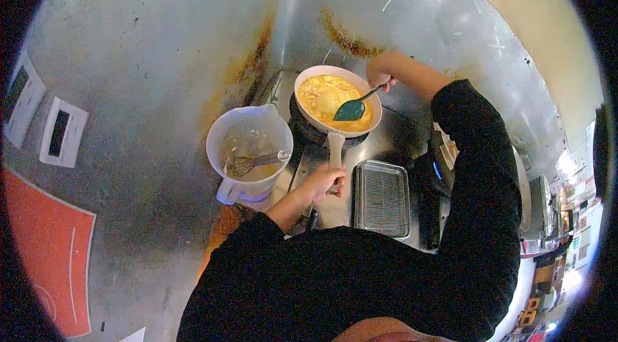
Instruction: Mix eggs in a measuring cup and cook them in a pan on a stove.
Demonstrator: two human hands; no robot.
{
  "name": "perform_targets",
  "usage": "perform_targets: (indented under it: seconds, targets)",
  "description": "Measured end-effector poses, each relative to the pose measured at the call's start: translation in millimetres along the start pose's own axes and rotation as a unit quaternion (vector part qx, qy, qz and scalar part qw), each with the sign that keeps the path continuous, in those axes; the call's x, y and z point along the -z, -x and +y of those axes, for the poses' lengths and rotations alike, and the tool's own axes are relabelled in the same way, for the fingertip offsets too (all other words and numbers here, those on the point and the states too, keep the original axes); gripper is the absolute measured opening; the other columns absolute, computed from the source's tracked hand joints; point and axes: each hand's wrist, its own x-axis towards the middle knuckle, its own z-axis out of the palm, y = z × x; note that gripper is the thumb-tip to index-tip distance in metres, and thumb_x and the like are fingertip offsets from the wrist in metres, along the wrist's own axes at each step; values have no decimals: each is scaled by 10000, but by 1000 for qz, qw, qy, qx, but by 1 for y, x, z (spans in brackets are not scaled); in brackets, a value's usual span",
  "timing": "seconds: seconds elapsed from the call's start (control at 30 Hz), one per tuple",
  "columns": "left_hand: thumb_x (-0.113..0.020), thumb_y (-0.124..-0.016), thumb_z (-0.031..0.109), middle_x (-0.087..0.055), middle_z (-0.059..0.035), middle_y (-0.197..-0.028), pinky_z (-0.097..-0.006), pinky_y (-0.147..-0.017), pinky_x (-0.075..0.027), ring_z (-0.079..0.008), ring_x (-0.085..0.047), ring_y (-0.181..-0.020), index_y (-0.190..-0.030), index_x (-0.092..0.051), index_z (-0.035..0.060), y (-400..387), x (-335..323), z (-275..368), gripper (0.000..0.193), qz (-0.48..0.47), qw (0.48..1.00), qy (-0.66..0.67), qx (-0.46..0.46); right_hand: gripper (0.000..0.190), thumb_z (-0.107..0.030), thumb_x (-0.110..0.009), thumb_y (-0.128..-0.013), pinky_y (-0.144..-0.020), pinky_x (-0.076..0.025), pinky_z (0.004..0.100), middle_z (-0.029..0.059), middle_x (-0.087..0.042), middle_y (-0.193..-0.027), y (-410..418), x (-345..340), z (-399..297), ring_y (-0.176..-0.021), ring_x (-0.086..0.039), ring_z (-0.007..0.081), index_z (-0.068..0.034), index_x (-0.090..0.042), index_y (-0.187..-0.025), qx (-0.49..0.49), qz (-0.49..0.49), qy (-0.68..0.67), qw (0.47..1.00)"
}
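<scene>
My left hand (328, 183) grips the pale handle of a frying pan (336, 146) from below. The pan sits over a dark burner (305, 130) and holds a yellow, partly set egg mixture (321, 95). From the far right side, my right hand (384, 74) holds a dark green spatula (350, 110) by its handle. The spatula's broad blade lies at the mixture's surface, over the right part of the pan. Left of the pan stands a translucent plastic pitcher (217, 146) with a wire whisk (248, 164) leaning inside and residue on its walls.
A metal tray with a wire rack (381, 197) lies right of the pan handle. Beyond it is a dark appliance with a lit blue display (436, 170). Stained metal walls (164, 76) meet in a corner behind the burner. Two white devices with dark panels (63, 132) are on the left wall.
</scene>
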Motion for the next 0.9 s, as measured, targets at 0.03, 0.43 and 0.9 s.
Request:
perform_targets:
  seconds: [0.03,0.43,0.9]
  targets:
    - [-473,-764,131,-446,-20,-610,-310,-414,-407,-159,-462,-456,-879,-393,98,0,-4,3,144,-19,1000,1,3,176,-217,-488,-756,-423,-397,306,27,-588,-674,-9,1,-1,-471,-464,128,-75,-562,-831,-7,0,-3,1000]
    - [-454,-772,118,-447,-45,-645,-327,-454,-431,-161,-477,-479,-959,-313,84,-17,18,-20,237,-97,994,45,-21,114,-157,-621,-654,-577,-468,323,65,-614,-786,-67,-23,-61,-587,-576,199,-110,-620,-758,-61,-49,132,988]
    - [-455,-778,115,-443,-48,-630,-323,-425,-420,-164,-472,-464,-1041,-283,54,-12,3,-10,320,-69,996,53,-17,171,-148,-554,-687,-609,-478,370,81,-599,-888,-99,-75,11,-803,-583,256,-71,-613,-828,-62,172,171,968]
